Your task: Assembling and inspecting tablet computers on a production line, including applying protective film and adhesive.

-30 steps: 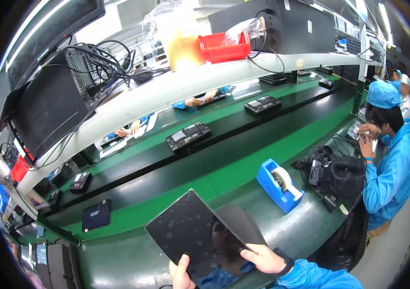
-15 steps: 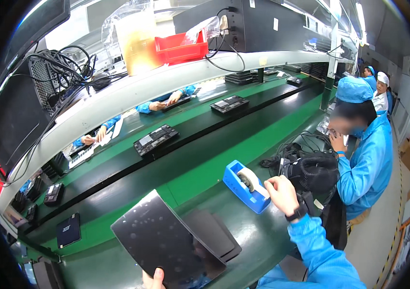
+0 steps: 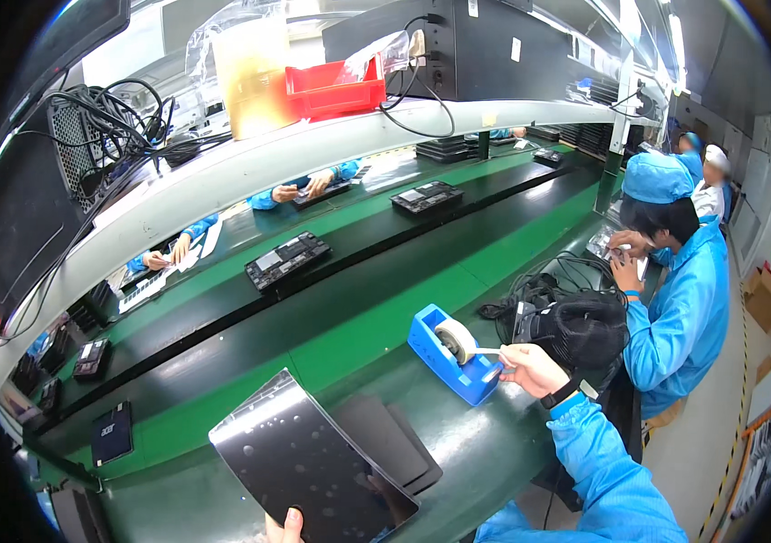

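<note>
My left hand (image 3: 287, 527) grips the lower edge of a glossy black screen panel (image 3: 313, 452), its thumb on the front. The panel is tilted and spotted with marks, and clear film shows along its upper edge. To the right, my right hand (image 3: 535, 369) pinches the end of a pale tape strip (image 3: 487, 351). That strip runs to the tape roll (image 3: 456, 339) in a blue tape dispenser (image 3: 428, 344) standing on the green bench. Behind the panel, a dark flat piece (image 3: 408, 443) lies on the bench, partly hidden.
A black mesh bag (image 3: 584, 330) with tangled cables sits right of the dispenser, beside a co-worker in blue (image 3: 689, 317). Opened laptop bases (image 3: 287, 262) rest on the line beyond. A shelf (image 3: 268, 149) with a red bin (image 3: 335, 90) crosses above.
My right hand has taken the tape's end, and a strip now stretches between roll and fingers. My left hand keeps hold of the screen panel. The view has shifted slightly.
</note>
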Available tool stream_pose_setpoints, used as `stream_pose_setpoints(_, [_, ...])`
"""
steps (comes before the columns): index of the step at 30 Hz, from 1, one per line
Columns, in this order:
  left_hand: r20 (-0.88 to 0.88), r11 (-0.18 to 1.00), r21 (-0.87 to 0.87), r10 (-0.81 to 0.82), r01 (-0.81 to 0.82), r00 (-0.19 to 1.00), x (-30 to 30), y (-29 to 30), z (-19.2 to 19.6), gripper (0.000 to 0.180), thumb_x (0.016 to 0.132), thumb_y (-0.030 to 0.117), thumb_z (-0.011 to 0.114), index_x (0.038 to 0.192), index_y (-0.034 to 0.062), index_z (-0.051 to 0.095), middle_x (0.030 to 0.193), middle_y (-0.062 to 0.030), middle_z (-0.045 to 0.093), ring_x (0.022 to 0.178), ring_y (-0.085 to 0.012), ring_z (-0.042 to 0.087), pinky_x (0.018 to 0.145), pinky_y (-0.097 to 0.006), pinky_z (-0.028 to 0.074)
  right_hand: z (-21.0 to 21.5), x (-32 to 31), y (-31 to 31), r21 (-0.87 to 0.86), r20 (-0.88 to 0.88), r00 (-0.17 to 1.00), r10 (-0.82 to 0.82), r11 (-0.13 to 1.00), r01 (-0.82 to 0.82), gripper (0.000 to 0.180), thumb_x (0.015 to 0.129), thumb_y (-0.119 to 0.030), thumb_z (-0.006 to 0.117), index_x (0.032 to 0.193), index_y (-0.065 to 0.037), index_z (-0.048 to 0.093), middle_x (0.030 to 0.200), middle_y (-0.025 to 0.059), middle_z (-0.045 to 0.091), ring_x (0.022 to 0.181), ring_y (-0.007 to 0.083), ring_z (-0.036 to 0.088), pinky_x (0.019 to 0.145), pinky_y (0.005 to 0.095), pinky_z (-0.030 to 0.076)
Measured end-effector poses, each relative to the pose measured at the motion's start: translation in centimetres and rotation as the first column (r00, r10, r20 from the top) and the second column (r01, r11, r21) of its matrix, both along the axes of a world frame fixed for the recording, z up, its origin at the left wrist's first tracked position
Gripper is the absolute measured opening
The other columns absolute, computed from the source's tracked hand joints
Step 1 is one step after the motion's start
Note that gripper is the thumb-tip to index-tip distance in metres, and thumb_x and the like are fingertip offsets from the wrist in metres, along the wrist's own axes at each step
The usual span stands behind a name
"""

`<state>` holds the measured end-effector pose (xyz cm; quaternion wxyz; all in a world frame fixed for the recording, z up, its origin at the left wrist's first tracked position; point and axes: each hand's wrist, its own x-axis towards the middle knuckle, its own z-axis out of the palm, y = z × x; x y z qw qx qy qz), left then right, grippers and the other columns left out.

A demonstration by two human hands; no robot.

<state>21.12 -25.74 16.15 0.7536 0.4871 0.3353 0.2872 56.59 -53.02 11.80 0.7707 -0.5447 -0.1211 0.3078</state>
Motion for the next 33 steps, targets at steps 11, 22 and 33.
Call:
stream_pose_setpoints(11, [-0.002, 0.999, 0.045, -0.009, 0.009, 1.0, 0.2, -0.2, 0.8, 0.051, 0.087, 0.014, 0.059, 0.132, -0.0024, 0.042, 0.127, -0.0108, 0.05, 0.111, -0.0223, 0.049, 0.096, -0.032, 0.038, -2.9, -5.4, 0.8, -0.331, 0.163, 0.943, -0.29, 0.884, 0.33, 0.028, 0.085, -0.026, 0.066, 0.092, 0.001, 0.062, 0.078, 0.0027, 0.061, 0.071, 0.0088, 0.056, 0.064, 0.0242, 0.046])
stream_pose_setpoints(22, [-0.014, 0.996, 0.075, -0.047, 0.047, 0.999, 0.2, 0.0, 1.0, 0.051, 0.087, 0.013, 0.058, 0.132, -0.0029, 0.041, 0.128, -0.011, 0.05, 0.113, -0.0224, 0.048, 0.098, -0.032, 0.036, -3.4, -3.6, -1.4, -0.46, 0.458, 0.888, -0.034, 0.846, 0.27, 0.016, 0.083, -0.014, 0.066, 0.087, 0.0, 0.061, 0.074, 0.0026, 0.063, 0.064, 0.0073, 0.056, 0.056, 0.0219, 0.045])
stream_pose_setpoints(33, [-0.041, 0.979, 0.145, -0.14, 0.145, 0.989, 1.9, -0.2, 1.6, 0.05, 0.084, 0.015, 0.061, 0.128, -0.0037, 0.045, 0.123, -0.0103, 0.053, 0.111, -0.0213, 0.05, 0.096, -0.032, 0.037, 7.3, -13.7, 5.8, -0.415, 0.246, 0.68, 0.69, 0.709, -0.57, 0.068, 0.09, -0.015, 0.061, 0.14, 0.003, 0.018, 0.074, 0.0014, 0.048, 0.071, 0.0077, 0.048, 0.069, 0.0233, 0.046])
